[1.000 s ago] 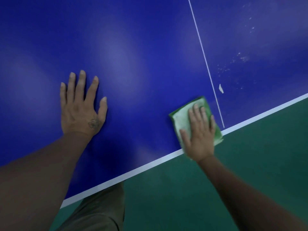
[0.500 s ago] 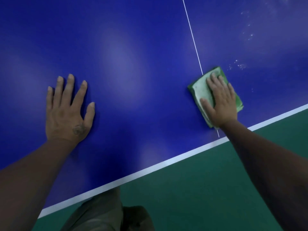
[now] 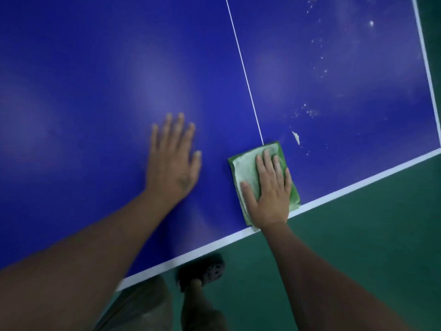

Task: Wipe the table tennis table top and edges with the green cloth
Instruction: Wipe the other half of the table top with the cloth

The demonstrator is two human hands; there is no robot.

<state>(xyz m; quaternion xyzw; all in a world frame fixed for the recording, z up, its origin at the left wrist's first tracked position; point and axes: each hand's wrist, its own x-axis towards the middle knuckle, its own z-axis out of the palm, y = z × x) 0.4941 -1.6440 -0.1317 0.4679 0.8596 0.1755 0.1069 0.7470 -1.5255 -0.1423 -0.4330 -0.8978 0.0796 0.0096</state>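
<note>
Both hands flat: right hand (image 3: 269, 189) fingers pressing green cloth (image 3: 245, 170); left hand (image 3: 174, 158) fingers spread on table (image 3: 95, 91).

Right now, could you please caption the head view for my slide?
Right hand presses the green cloth on the table near its white edge; left hand lies flat beside it; white specks beyond.

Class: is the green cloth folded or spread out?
Folded: the green cloth is a compact pad, with layered edges showing at its near corner, pressed flat under the right hand.

right hand (image 3: 270, 187) flat on green cloth (image 3: 245, 173); left hand (image 3: 173, 161) on table (image 3: 95, 91)
</note>
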